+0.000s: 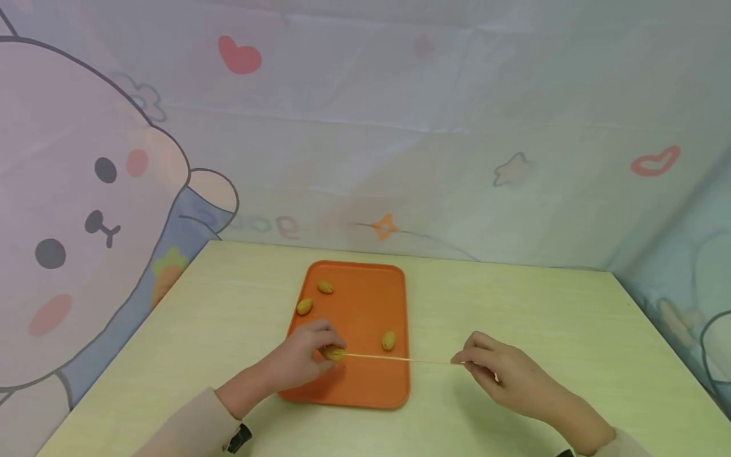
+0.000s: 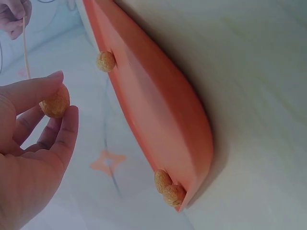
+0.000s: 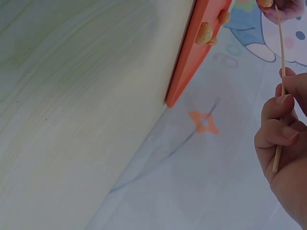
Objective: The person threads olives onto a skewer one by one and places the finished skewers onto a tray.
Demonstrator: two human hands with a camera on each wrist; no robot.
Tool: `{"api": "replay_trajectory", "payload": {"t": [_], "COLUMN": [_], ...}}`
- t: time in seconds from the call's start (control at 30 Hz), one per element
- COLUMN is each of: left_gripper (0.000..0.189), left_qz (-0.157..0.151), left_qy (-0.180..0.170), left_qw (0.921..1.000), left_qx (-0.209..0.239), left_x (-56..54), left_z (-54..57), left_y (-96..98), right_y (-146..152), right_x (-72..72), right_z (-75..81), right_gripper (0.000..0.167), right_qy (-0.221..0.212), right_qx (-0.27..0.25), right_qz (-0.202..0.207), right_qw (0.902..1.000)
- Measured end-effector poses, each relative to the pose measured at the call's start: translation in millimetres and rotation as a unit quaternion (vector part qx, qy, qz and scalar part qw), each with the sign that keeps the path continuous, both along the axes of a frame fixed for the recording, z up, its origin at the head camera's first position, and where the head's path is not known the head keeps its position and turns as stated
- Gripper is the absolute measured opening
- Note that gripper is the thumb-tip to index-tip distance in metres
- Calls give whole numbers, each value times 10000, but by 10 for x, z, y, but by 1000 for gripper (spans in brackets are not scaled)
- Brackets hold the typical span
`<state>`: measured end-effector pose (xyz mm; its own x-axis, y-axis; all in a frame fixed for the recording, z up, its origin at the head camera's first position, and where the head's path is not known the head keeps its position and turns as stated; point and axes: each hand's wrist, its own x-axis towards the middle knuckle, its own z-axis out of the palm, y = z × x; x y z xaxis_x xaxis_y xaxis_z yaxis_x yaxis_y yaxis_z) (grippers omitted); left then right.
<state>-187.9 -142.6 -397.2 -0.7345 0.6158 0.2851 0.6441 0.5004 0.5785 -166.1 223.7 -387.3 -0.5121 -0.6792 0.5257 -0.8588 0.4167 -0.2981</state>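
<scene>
My left hand pinches a golden-brown, wrinkled oval food piece between thumb and fingertips, above the orange tray. In my right hand is a thin wooden skewer, gripped near its blunt end, which shows below the curled fingers in the right wrist view. Its far end points left and reaches right to the held piece in the head view. Three similar pieces lie on the tray: one at the back left, one by the left rim and one toward the right.
The tray lies on a pale wood-grain table. Behind the table hangs a printed cloth with a cartoon animal at the left. A dark cable loops at the far right.
</scene>
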Motion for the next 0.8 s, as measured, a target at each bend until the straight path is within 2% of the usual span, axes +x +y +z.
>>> {"api": "replay_trajectory", "payload": {"t": [0.27, 0.8], "left_gripper": [22, 24], "left_qz": [-107, -286], "left_qy": [-10, -141], "left_qw": [9999, 9995], "left_qx": [-2, -20], "left_x": [-5, 6], "left_z": [11, 23], "left_y": [30, 70], "right_y": [7, 9], "right_x": [-3, 2], "right_z": [-7, -11], "right_gripper": [44, 31], "right_qy": [72, 288], "right_qx": [45, 97], "right_qz": [-17, -320], "right_qw": [10000, 9990]}}
